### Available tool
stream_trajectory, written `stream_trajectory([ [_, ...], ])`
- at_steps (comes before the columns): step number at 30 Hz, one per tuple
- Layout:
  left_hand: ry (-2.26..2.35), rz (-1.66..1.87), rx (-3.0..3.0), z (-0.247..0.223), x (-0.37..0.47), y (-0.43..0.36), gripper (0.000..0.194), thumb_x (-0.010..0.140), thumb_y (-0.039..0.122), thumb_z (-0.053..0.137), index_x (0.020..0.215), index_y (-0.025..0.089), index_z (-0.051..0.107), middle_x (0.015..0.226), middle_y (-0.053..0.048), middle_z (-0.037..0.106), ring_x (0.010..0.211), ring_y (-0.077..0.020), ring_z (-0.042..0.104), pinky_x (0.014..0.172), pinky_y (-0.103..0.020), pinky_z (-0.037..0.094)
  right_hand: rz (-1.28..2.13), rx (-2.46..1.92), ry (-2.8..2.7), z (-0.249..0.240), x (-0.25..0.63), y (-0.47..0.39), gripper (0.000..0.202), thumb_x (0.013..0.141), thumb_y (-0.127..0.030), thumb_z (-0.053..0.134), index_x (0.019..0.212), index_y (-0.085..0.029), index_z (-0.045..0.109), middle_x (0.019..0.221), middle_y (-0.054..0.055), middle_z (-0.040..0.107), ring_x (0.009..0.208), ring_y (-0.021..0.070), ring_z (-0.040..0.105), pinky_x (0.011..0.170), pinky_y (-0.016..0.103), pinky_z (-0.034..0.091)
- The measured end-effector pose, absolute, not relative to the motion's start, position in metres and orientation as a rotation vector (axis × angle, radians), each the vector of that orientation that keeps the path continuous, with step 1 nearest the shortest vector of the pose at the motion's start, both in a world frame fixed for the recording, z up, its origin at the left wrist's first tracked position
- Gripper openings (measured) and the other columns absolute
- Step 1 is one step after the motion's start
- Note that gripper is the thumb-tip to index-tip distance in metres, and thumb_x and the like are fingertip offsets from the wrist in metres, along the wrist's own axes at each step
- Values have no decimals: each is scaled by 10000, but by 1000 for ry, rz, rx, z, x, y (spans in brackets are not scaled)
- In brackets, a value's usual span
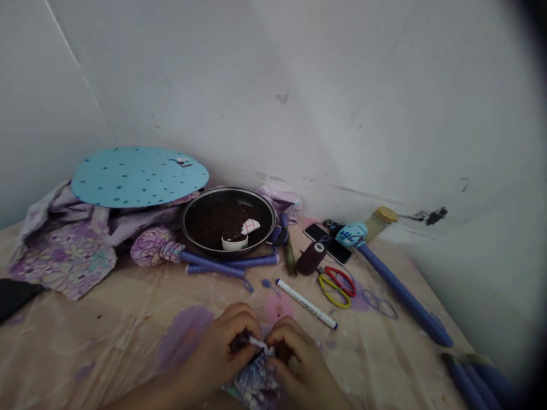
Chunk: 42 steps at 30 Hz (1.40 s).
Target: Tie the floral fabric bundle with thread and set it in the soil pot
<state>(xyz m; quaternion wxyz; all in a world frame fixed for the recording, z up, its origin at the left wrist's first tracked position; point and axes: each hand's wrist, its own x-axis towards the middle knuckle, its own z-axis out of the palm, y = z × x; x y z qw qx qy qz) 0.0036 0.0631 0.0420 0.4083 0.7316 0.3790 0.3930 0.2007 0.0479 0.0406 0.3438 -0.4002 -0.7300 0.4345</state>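
Observation:
At the near edge of the table my left hand (228, 341) is closed, thumb and fingers pinching one side of a gathered piece of flowered cloth (256, 380). Opposite it, my right hand (297, 356) pinches the other side of the same cloth. A pale, twisted or bunched edge shows between the fingertips, and purple-white folds hang below it. My palms and wrists hide part of the cloth. Just beyond my hands lies a white marker pen (306, 303) with blue ends. Near it is a small purple knotted string (268, 283).
A dark pan (187, 232) holds soil-like crumbs and white pottery-like pieces. Pliers (335, 286), a dark thread cone (311, 259), a phone (316, 230) and a blue-headed stick (401, 290) lie right. Left are a wrapped purple stick (213, 263), flowered fabric (72, 256) and a blue oval board (137, 176).

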Motion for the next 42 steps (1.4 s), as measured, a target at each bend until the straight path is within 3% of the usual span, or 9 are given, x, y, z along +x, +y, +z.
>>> stream_trajectory([
  [4, 938, 960, 1913, 44, 2, 64, 171, 836, 72, 474, 859, 186, 600, 841, -34, 611, 839, -186, 587, 735, -269, 447, 1116, -1044, -1853, 36, 201, 47, 71, 870, -280, 552, 865, -209, 552, 864, 30, 566, 672, 143, 512, 584, 233, 379],
  [8, 956, 937, 1911, 47, 0, 64, 230, 857, 74, 431, 948, 194, 606, 906, -42, 632, 873, -188, 604, 775, -280, 464, 1239, -1066, -1781, 34, 201, 45, 128, 890, -330, 530, 880, -207, 562, 765, 3, 554, 621, 137, 501, 562, 233, 385],
  [11, 985, 927, 1850, 48, -1, 63, 230, 867, 76, 430, 960, 196, 603, 908, -32, 632, 861, -177, 614, 775, -268, 468, 1302, -1020, -1753, 33, 199, 45, 233, 812, -321, 604, 1012, -207, 577, 860, 22, 576, 658, 146, 526, 589, 246, 425],
  [14, 1000, 914, 1809, 46, 0, 61, 226, 875, 79, 427, 955, 202, 598, 897, -19, 625, 848, -168, 614, 765, -257, 463, 1174, -1009, -1819, 30, 196, 46, 267, 740, -208, 634, 1003, -218, 590, 960, 41, 591, 674, 143, 531, 595, 243, 428],
  [21, 1185, 902, 1796, 48, 3, 68, 358, 578, -19, 452, 836, 197, 571, 853, 4, 579, 809, -172, 573, 713, -243, 436, 913, -942, -1857, 21, 198, 46, 111, 841, -149, 533, 914, -226, 564, 865, 30, 584, 725, 158, 558, 612, 233, 412],
  [30, 1218, 910, 1719, 57, -7, 71, 265, 787, 49, 411, 910, 204, 587, 808, 18, 618, 756, -165, 598, 685, -235, 429, 984, -867, -1725, 14, 200, 48, 48, 903, -241, 535, 942, -232, 561, 880, 47, 602, 747, 166, 582, 599, 230, 429],
  [35, 1220, 748, 1739, 56, -4, 71, 243, 690, 70, 584, 880, 212, 640, 794, 30, 578, 679, -144, 539, 599, -205, 393, 1055, -834, -1713, -2, 202, 47, 145, 845, -143, 576, 950, -242, 558, 884, 38, 603, 742, 162, 584, 600, 227, 429],
  [39, 1067, 824, 1770, 54, -5, 72, 264, 687, 35, 560, 856, 216, 652, 1035, -9, 600, 934, -171, 572, 810, -234, 426, 1092, -866, -1725, -12, 203, 46, 256, 775, -71, 583, 950, -255, 559, 905, 22, 602, 691, 141, 555, 584, 218, 413],
  [42, 1091, 786, 1735, 52, -5, 69, 175, 762, 68, 518, 813, 200, 621, 848, 2, 630, 824, -164, 598, 745, -232, 437, 1100, -946, -1689, -12, 202, 44, 337, 754, -65, 577, 1023, -268, 572, 766, -29, 558, 571, 113, 486, 525, 198, 371],
])
